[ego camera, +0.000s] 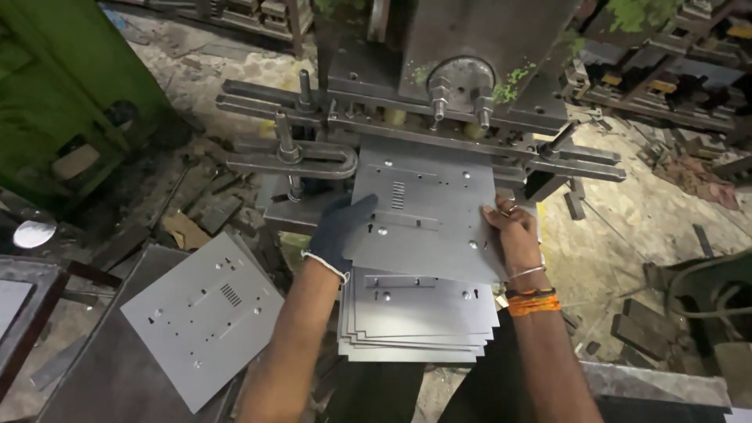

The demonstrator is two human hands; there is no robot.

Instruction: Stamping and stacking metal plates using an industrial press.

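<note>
1. The sheet (427, 215) is a thin grey metal plate, punched with small holes and a block of short slots. It looks stiff enough to stay flat when held by two edges, light for its area, and smooth, so probably slippery on bare skin. Its cut edges are likely sharp.

2. It lies tilted, far edge under the press (462, 70) head, near edge over the stack (419, 317) of like plates below it.

3. The side edges near the person are the sensible places to take hold, away from the press tooling; both hands are there now.

4. The left hand (338, 231), in a dark glove, has its grip closed on the sheet's left edge: the thumb lies across the top face and the fingers seem to be tucked beneath, though they are hidden.

5. The right hand (513, 231), bare, with a ring, a bangle and an orange band at the wrist, has a looser grip: fingers bent and pressed along the right edge, pinching or steadying it. How far they wrap under cannot be told.

6. A single punched plate (204, 317) lies apart at the left on a dark desk (102, 376), touched by neither hand.
</note>
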